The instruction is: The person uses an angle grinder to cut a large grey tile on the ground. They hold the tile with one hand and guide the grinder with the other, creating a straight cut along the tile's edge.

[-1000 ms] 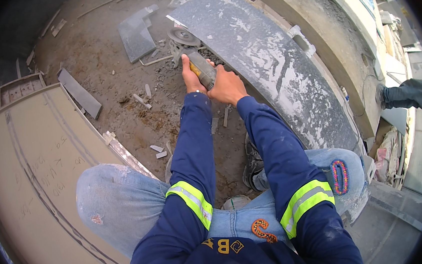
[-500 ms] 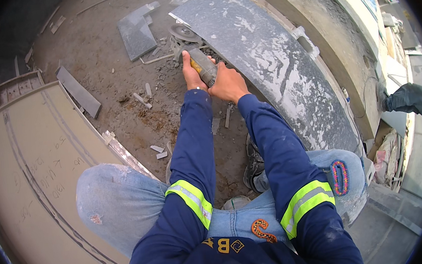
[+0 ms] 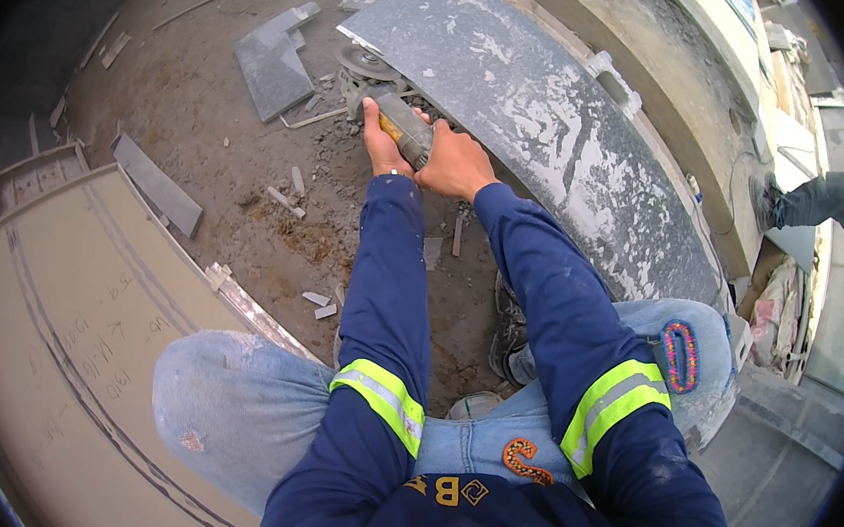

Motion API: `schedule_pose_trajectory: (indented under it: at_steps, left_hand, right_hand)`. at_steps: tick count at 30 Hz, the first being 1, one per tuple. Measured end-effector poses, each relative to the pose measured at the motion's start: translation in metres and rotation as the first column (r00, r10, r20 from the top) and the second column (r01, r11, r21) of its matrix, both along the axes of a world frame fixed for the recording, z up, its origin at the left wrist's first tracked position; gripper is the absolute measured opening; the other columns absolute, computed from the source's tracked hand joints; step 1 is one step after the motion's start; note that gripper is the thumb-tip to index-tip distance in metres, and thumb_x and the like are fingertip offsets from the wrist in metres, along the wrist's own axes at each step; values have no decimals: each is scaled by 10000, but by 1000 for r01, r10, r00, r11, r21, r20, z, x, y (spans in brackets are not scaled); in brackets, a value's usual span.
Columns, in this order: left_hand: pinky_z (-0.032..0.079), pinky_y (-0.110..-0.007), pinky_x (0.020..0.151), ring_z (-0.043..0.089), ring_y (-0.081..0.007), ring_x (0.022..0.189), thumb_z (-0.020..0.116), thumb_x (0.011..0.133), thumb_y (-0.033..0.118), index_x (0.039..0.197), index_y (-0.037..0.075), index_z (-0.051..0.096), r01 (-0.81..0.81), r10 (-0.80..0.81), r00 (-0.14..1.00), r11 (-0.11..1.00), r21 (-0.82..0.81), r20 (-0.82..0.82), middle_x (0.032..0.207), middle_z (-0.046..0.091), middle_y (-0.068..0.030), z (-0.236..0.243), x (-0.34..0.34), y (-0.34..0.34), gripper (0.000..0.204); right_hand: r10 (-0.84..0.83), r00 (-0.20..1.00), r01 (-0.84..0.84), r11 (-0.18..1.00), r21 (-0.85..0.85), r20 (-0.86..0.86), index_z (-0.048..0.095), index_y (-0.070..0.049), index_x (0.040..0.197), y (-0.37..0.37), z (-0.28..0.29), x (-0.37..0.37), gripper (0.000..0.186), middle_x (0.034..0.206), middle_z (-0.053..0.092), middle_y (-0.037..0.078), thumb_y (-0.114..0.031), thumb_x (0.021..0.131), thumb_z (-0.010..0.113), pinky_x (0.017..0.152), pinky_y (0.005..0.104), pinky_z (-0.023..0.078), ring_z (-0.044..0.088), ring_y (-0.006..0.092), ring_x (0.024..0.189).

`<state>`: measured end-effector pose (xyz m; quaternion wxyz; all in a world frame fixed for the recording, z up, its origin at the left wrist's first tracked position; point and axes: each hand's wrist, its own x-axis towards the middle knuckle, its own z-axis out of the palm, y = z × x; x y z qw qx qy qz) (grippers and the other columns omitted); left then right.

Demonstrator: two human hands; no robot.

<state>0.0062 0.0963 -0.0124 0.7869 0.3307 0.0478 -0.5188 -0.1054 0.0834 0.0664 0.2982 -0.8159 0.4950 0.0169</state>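
My left hand (image 3: 384,151) is closed around the front part of an angle grinder (image 3: 407,132) with a grey and yellow body, its thumb pointing up along the side. The rear of the grinder sits in my right hand (image 3: 458,163), whose fingers wrap over it. At the tool's far end, the round cutting disc (image 3: 365,64) meets the left edge of a long grey stone slab (image 3: 518,94), near the slab's far left corner. White dusty smears cover much of the slab's top. Whether the disc is spinning, I cannot tell.
An L-shaped grey stone offcut (image 3: 272,66) lies on the dirt beyond the grinder. A beige panel (image 3: 120,370) with dark lines stands at my left, a narrow grey strip (image 3: 156,184) beside it. Behind the slab runs a concrete ledge (image 3: 668,91). Another person's leg (image 3: 813,201) shows at right.
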Motion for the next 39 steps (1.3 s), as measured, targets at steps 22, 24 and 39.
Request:
schedule_pose_trajectory:
  at_steps: [22, 24, 39]
  left_hand:
    - [581, -412, 665, 658, -272, 747, 486, 949, 686, 1043, 15, 564, -22, 22, 1000, 1000, -4, -1, 863, 642, -137, 0, -28, 19, 681]
    - [580, -414, 665, 656, -273, 752, 484, 950, 685, 1040, 14, 568, -17, 17, 1000, 1000, -8, -2, 865, 641, -137, -1, -28, 20, 682]
    - [580, -429, 680, 665, -284, 756, 464, 955, 689, 1012, 17, 588, 8, -7, 1000, 1000, -21, 15, 858, 660, -143, 0, -38, 30, 686]
  right_hand:
    - [6, 1000, -6, 1000, 5, -13, 521, 13, 1260, 19, 4, -29, 690, 1058, 712, 263, -257, 692, 807, 910, 451, 561, 699, 405, 1014]
    - [5, 1000, -5, 1000, 9, -1, 522, 9, 1254, 20, 4, -30, 684, 1059, 712, 263, -257, 692, 806, 910, 450, 561, 700, 404, 1014]
    - [20, 1000, -21, 999, 27, 12, 519, 15, 1239, 27, 2, -42, 675, 1060, 710, 271, -262, 693, 803, 916, 452, 559, 698, 407, 1017]
